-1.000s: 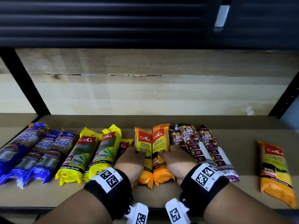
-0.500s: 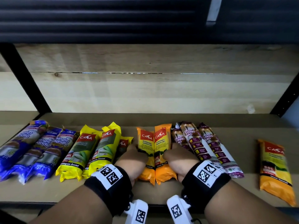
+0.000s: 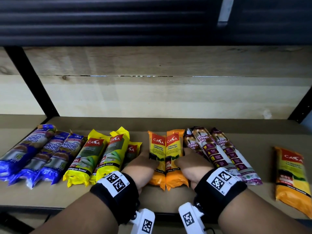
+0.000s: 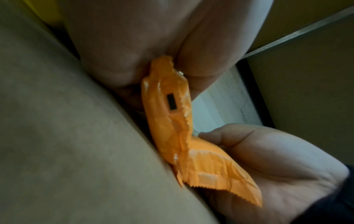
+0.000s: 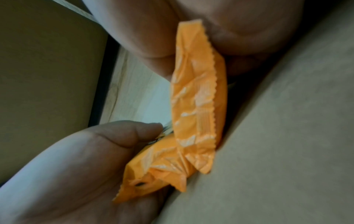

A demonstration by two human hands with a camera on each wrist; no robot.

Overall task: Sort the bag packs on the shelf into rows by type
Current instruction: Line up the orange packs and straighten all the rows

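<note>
Two orange packs (image 3: 166, 159) lie side by side on the shelf (image 3: 168, 122), between the yellow packs (image 3: 101, 156) and the drawstring packs (image 3: 217, 152). Our left hand (image 3: 143, 163) cups the pair's left flank, our right hand (image 3: 192, 166) its right flank; each hand's fingers curl round its pack's outer edge, thumb on top.

Step in hand, as we judge it: squaring the pair. Press inward evenly and keep the bottom seams level. Don't nudge the drawstring packs, which touch the right hand.

A third orange pack (image 3: 292, 176) lies well right of the pair, beyond the drawstring packs, still to be fetched.
</note>
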